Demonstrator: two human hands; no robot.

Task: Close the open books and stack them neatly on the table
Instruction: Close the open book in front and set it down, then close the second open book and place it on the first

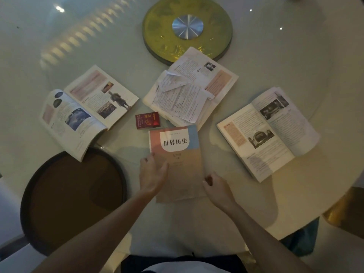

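While three books lie open across the glass table (pixel 295 56), one closed history textbook (pixel 175 160) rests flat at the near middle, its pink, blue and tan cover facing up. The left hand (pixel 152 174) lies palm-down on that cover's left edge, fingers loosely spread and touching it without gripping. The right hand (pixel 215 187) sits just beside the book's lower right edge, fingers curled inward; whether they touch the cover cannot be told, and nothing is in its grasp. An open illustrated book (pixel 86 111) lies well to the left, partly overhanging a dark round tray (pixel 72 196). Another open book (pixel 268 133) lies to the right. Farther back, an open book with loose crumpled papers (pixel 189 89) sits against a yellow turntable disc (pixel 187 28). A small red box (pixel 147 120) lies just beyond the closed textbook's top left corner.
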